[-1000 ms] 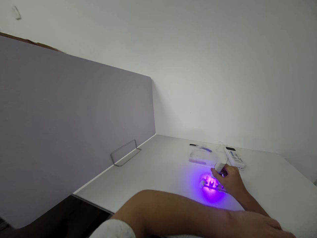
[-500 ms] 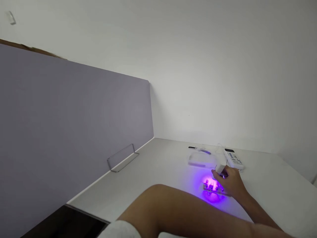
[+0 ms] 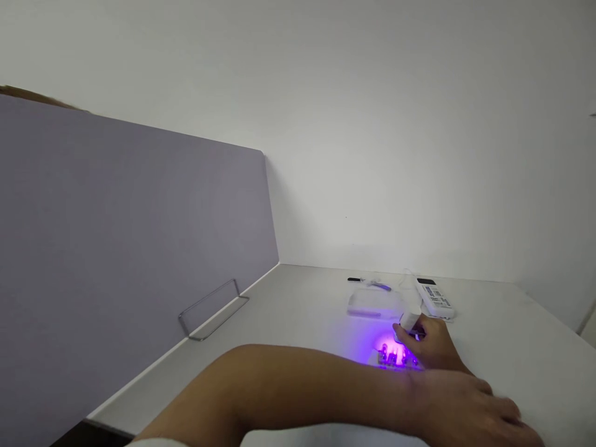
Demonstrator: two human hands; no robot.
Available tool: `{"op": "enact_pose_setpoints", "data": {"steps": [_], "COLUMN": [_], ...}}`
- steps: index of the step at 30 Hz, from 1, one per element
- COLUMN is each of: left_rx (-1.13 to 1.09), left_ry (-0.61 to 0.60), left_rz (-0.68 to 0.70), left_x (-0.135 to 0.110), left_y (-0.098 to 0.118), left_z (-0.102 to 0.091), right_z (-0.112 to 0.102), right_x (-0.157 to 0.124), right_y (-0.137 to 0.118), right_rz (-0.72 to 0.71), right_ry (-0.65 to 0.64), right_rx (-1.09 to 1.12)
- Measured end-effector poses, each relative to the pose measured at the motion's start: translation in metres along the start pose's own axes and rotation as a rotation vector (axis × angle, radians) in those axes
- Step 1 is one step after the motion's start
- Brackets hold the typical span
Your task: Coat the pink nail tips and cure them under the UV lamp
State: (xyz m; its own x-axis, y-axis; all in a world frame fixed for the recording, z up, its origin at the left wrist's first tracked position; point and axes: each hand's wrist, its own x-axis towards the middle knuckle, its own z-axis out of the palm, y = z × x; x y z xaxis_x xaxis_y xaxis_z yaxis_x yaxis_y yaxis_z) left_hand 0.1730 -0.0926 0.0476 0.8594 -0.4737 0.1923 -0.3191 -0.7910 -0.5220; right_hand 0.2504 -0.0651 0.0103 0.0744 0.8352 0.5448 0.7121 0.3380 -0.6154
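Observation:
My right hand (image 3: 433, 349) is closed round a small white lamp (image 3: 408, 321) that throws violet light down onto a small strip of pieces (image 3: 393, 357) lying on the white desk (image 3: 307, 310). My left forearm crosses the foreground from the lower left. My left hand (image 3: 470, 410) rests on the desk at the lower right, just in front of the lit strip, with its fingers lying flat and nothing in them.
A white remote control (image 3: 434, 298), a clear plastic case (image 3: 372, 304) and a dark pen (image 3: 365, 282) lie behind the lamp near the white wall. A grey partition (image 3: 116, 248) with a wire bracket (image 3: 209, 307) at its foot bounds the desk on the left.
My left forearm has slid forward and to the right, and the left hand now lies beside the lit strip. The right hand keeps the lamp over the strip. The view has turned slightly left.

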Motion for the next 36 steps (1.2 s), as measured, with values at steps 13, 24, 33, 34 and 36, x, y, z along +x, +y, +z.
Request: {"op": "enact_pose_setpoints", "data": {"steps": [13, 24, 33, 34, 36], "left_rx": [-0.062, -0.189, -0.328, -0.339, -0.355], "left_ry": [0.283, 0.309, 0.258, 0.263, 0.273], "left_rz": [-0.467, -0.920, -0.974, -0.970, -0.957], "left_x": [-0.068, -0.204, -0.211, -0.210, -0.209], "left_y": [-0.009, 0.002, 0.012, 0.014, 0.016], "left_z": [-0.070, 0.008, 0.011, 0.011, 0.011], "right_z": [-0.001, 0.003, -0.002, -0.001, -0.001], "right_x": [-0.002, -0.004, 0.003, 0.002, 0.002], "right_y": [-0.004, 0.003, -0.004, -0.004, -0.004], "right_rz": [0.106, 0.089, 0.166, 0.165, 0.167], "right_ry": [-0.030, -0.126, -0.250, -0.257, -0.271], "right_rx": [0.074, 0.059, 0.078, 0.080, 0.086]}}
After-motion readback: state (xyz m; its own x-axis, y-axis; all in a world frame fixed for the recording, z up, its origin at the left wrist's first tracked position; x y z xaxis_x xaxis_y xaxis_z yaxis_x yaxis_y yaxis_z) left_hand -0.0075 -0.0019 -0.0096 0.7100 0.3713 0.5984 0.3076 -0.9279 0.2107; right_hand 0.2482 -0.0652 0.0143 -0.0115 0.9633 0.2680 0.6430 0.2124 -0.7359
